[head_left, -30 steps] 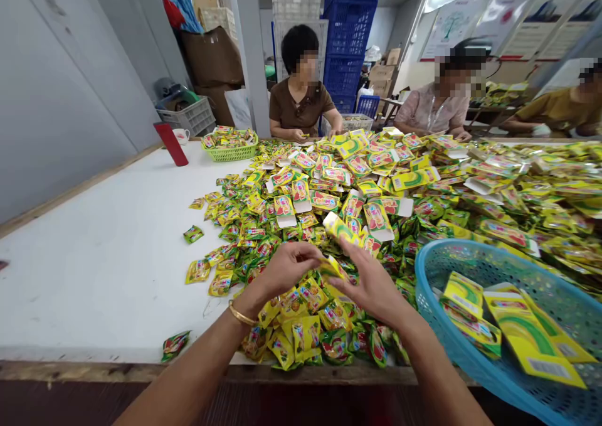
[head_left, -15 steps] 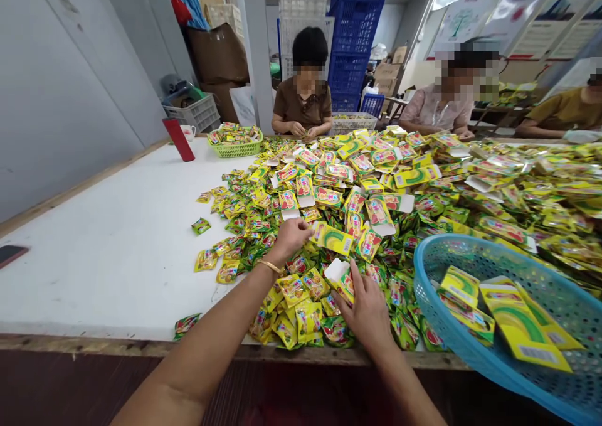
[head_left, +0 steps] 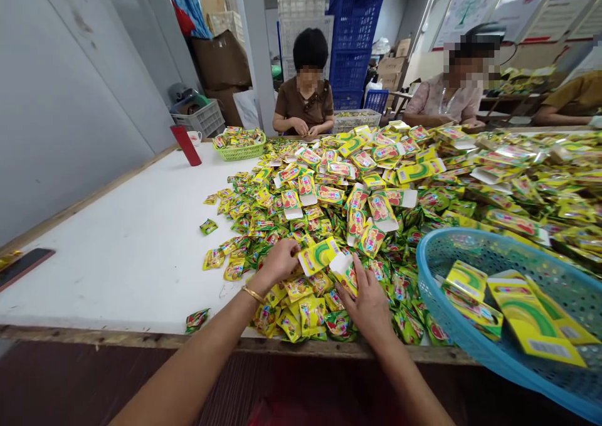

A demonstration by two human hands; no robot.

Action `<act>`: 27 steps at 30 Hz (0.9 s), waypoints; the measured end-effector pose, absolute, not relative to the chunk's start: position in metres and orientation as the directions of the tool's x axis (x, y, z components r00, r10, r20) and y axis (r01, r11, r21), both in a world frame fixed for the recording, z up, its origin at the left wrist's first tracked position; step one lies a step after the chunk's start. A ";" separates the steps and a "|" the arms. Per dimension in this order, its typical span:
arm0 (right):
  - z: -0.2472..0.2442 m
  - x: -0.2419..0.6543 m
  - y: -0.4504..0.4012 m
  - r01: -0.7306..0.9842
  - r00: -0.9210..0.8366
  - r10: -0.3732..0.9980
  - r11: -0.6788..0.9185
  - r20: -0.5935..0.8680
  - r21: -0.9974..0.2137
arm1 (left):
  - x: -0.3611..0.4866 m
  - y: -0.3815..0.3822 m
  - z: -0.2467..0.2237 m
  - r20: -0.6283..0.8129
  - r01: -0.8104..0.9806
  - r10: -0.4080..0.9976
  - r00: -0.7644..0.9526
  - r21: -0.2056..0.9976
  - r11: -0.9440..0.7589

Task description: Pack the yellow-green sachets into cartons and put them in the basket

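My left hand (head_left: pixel 281 260), with a gold bracelet at the wrist, pinches the left end of a yellow box (head_left: pixel 318 256) with a green curved stripe. Just right of it, my right hand (head_left: pixel 369 297) is closed on a second box (head_left: pixel 345 271), whose white flap stands open toward the first box. Both hands are above a heap of small shiny packets (head_left: pixel 313 316) near the table's front edge. More yellow boxes with white flaps (head_left: pixel 382 209) lie on the heap beyond my hands.
A blue basket (head_left: pixel 426 275) with several boxes overhangs the front edge at right. A green basket (head_left: pixel 242 152), red object (head_left: pixel 185 145) and white cup (head_left: pixel 194 138) stand at far left; a phone (head_left: pixel 26 267) lies left. People sit across the table.
My left hand has moved down and slightly left with its box, which now tilts up to the right beside the other box's open flap. The view has shifted slightly.
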State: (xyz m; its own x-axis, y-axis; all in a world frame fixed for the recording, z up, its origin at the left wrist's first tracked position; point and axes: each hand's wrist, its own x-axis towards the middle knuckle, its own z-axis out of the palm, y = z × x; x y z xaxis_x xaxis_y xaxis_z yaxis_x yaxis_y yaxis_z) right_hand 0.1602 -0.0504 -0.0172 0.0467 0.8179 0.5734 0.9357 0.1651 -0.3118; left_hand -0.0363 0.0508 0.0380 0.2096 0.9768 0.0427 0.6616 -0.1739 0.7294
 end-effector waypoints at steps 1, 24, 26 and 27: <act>-0.017 0.160 -0.050 0.937 0.042 0.812 0.171 0.582 -0.306 | -0.034 0.048 0.035 0.062 0.702 0.977 0.206 0.685 -0.192; -0.006 0.151 -0.066 0.950 -0.072 0.786 0.241 0.614 -0.197 | 0.031 -0.007 0.043 0.243 0.240 0.968 -0.064 0.945 -0.221; -0.006 0.151 -0.065 0.955 -0.036 0.795 0.206 0.606 -0.214 | 0.034 -0.011 0.042 0.246 0.231 0.965 -0.085 0.947 -0.222; -0.006 0.151 -0.065 0.957 -0.014 0.797 0.186 0.604 -0.223 | 0.034 -0.012 0.043 0.241 0.226 0.968 -0.068 0.949 -0.221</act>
State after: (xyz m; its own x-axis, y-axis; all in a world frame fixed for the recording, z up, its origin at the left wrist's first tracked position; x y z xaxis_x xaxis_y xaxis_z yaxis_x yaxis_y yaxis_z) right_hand 0.1509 -0.0649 -0.0059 -0.0140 0.7968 0.6041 0.9569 0.1859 -0.2231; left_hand 0.0337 -0.0123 0.0434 -0.0683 0.9680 0.2415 0.2262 -0.2207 0.9487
